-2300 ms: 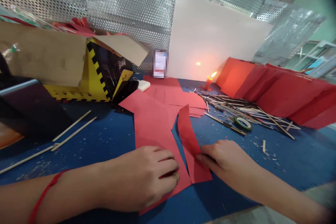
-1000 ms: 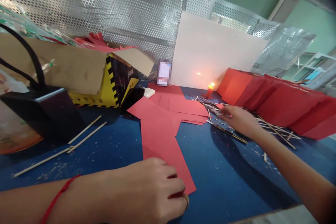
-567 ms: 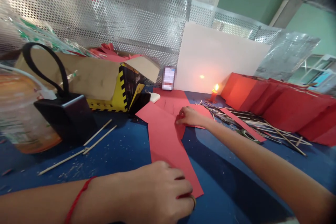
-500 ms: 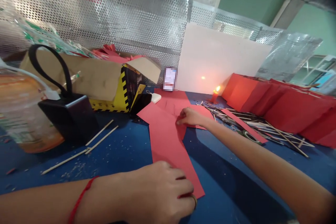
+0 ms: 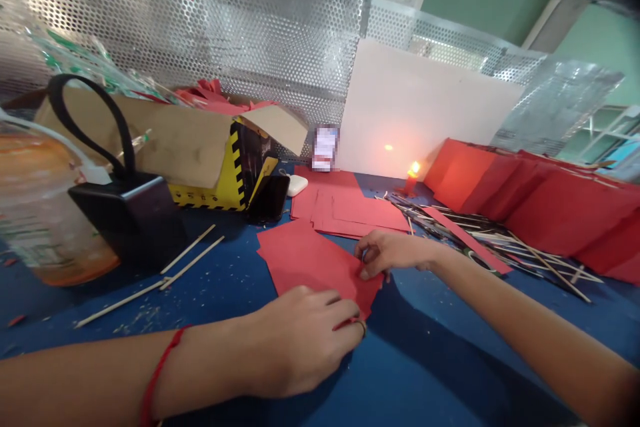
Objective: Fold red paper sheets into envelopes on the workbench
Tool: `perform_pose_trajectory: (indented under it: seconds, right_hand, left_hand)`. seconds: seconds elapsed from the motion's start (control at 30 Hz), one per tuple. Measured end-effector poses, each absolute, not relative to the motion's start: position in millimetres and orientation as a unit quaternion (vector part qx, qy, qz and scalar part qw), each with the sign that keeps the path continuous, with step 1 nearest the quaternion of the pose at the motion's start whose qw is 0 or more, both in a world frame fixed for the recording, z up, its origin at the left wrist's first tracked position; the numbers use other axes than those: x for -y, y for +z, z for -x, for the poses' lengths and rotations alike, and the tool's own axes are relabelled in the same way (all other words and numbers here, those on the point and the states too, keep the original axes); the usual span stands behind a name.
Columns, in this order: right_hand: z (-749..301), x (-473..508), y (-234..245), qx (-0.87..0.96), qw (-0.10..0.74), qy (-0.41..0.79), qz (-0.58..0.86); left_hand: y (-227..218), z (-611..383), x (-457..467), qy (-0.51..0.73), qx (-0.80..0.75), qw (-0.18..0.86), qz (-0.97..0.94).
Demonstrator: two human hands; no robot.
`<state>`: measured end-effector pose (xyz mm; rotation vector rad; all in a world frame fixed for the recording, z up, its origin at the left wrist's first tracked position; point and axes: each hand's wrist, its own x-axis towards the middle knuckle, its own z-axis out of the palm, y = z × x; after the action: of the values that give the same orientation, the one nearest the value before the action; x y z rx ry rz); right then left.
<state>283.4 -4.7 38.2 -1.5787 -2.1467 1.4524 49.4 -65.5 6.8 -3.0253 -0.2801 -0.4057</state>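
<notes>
Two or more red paper sheets [image 5: 305, 257] lie overlapped in front of me, their edges slightly out of line. My left hand [image 5: 310, 340], with a ring and a red wrist cord, is closed at their near edge; its fingertips are partly hidden. At the right edge, my right hand [image 5: 393, 255] pinches the paper between thumb and fingers. Just beyond, a stack of red paper [image 5: 365, 213] rests flat on the blue table [image 5: 430, 347].
A lit red candle [image 5: 412, 180] burns beside thin sticks [image 5: 480, 233] and standing red paper bags [image 5: 550, 207]. To the left are a plastic cup [image 5: 55, 213], a black power bank [image 5: 127, 220], a cardboard box [image 5: 175, 140] and a dark phone [image 5: 269, 198]. A white board [image 5: 425, 100] leans behind.
My right hand has come nearer from the back stack, and the far sheet now lies over the near paper. My left hand has shifted slightly away from me.
</notes>
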Motion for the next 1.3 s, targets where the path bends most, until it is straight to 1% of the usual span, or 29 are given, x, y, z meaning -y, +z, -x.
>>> perform_pose_trajectory:
  seconds: [0.03,0.17,0.3,0.37,0.47,0.57,0.63,0.7,0.8,0.87,0.93,1.03,1.2,1.3]
  right_hand:
    - [-283,10,38,0.701,0.060,0.483,0.520]
    - [-275,26,29,0.682,0.140,0.469,0.544]
    - [-267,37,26,0.718,0.176,0.447,0.504]
    - [-269,42,34,0.746,0.221,0.377,0.503]
    - [-281,46,55,0.760,0.305,0.246,0.518]
    - [-296,45,68,0.730,0.417,0.197,0.505]
    - [-303,43,64,0.697,0.493,0.199,0.482]
    - [-307,38,50,0.657,0.556,0.215,0.461]
    - [-307,28,22,0.580,0.637,0.252,0.440]
    - [-306,24,7,0.538,0.673,0.277,0.426]
    - [-305,21,-2,0.513,0.683,0.302,0.423]
    - [-303,22,-6,0.501,0.673,0.323,0.439]
    - [-298,25,-6,0.504,0.614,0.390,0.466]
    - [-295,28,-5,0.516,0.591,0.431,0.446]
  left_hand:
    - [6,-50,65,-0.139,0.096,0.036,0.985]
    - [5,-50,64,-0.167,0.112,0.028,0.979]
    - [9,-49,57,-0.222,0.141,-0.018,0.965]
    - [13,-48,49,-0.310,0.184,-0.046,0.932]
    - [17,-44,29,-0.474,0.284,-0.065,0.831]
    - [15,-39,4,-0.593,0.359,-0.088,0.715]
    - [13,-38,-10,-0.636,0.393,-0.157,0.645]
    - [11,-38,-19,-0.655,0.399,-0.286,0.574]
    - [11,-41,-20,-0.601,0.368,-0.496,0.507]
    - [12,-42,-16,-0.542,0.348,-0.569,0.512]
    - [13,-42,-12,-0.498,0.346,-0.588,0.535]
    - [12,-43,-8,-0.466,0.368,-0.593,0.543]
    - [11,-45,-9,-0.468,0.375,-0.598,0.532]
    - [11,-44,-12,-0.463,0.365,-0.592,0.549]
